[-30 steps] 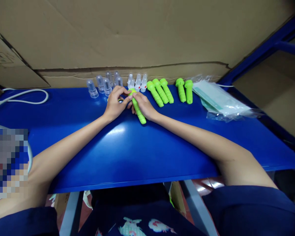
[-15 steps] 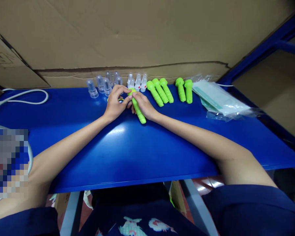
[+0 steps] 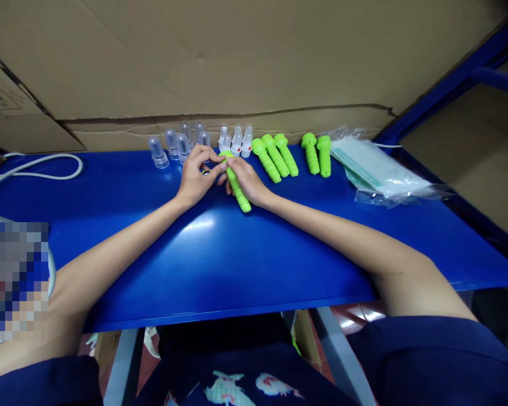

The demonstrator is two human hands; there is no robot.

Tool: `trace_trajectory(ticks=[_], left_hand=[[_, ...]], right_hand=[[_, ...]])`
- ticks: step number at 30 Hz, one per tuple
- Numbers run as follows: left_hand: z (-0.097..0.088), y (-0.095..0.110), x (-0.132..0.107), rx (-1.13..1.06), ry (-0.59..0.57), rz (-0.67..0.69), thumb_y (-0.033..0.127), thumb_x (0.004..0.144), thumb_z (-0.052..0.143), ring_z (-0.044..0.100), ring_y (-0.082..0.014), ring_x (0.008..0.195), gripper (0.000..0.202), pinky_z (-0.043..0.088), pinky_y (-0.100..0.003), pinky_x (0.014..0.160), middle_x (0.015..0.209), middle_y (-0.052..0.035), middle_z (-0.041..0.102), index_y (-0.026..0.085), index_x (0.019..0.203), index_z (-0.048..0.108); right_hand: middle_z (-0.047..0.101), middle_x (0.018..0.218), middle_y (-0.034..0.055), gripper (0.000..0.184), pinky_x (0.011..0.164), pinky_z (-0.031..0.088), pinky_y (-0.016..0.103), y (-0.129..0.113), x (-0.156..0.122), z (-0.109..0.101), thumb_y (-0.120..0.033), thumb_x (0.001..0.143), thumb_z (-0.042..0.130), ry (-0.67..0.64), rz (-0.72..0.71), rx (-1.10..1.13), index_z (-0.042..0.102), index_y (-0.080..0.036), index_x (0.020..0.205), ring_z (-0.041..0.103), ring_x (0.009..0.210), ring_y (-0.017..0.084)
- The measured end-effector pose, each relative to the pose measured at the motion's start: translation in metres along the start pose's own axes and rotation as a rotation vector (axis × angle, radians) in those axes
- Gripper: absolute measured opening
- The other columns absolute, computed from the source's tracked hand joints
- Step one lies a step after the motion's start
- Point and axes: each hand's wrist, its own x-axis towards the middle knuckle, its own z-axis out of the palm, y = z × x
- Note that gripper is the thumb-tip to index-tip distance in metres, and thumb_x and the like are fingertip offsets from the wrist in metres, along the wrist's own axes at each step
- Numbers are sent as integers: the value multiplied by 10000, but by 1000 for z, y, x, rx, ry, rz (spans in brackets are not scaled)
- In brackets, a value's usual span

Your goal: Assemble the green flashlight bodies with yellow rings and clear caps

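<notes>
A lime-green, flashlight-shaped plastic piece (image 3: 240, 195) with a ribbed handle slants between my hands, its narrow end toward me. My right hand (image 3: 250, 184) is closed around it from the right, thumb near the wide end. From the left, my left hand (image 3: 195, 177) pinches at that wide end with thumb and bent fingers. The fingers hide most of the wide end. Just behind my left hand stand several clear plastic domed caps (image 3: 157, 153). Small whitish clear-tipped pieces (image 3: 246, 144), some with a red dot, stand upright beyond my right hand.
More green flashlight-shaped pieces (image 3: 271, 160) lie in a group right of my hands, with two others (image 3: 324, 157) farther right. A plastic bag (image 3: 381, 169) lies beyond them on the blue table (image 3: 237, 276). Cardboard (image 3: 220, 62) walls the back. A white cable (image 3: 46, 176) loops at left.
My left hand has turned and shifted very slightly left, its fingers still at the wide end. The green piece and my right hand are almost unmoved.
</notes>
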Motion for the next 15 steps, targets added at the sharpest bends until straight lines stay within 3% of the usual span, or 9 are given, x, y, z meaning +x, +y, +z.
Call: trace_trajectory(ticks=[9, 15], left_hand=[[3, -1, 0, -87, 21, -13, 231, 821, 795, 691, -127, 857, 104, 500, -206, 669, 941, -43, 740, 171, 894, 750], [4, 2, 0, -175, 25, -93, 211, 793, 823, 718, -130, 866, 249, 506, -220, 698, 930, -25, 758, 185, 981, 662]], right_hand=[[673, 657, -38, 403, 414, 443, 211, 5, 2, -4, -604, 1039, 545, -25, -24, 2, 501, -204, 1053, 565, 416, 100], [675, 630, -81, 506, 392, 429, 208, 5, 1, -2, -656, 969, 626, -6, -52, 10, 380, -250, 1145, 566, 398, 114]])
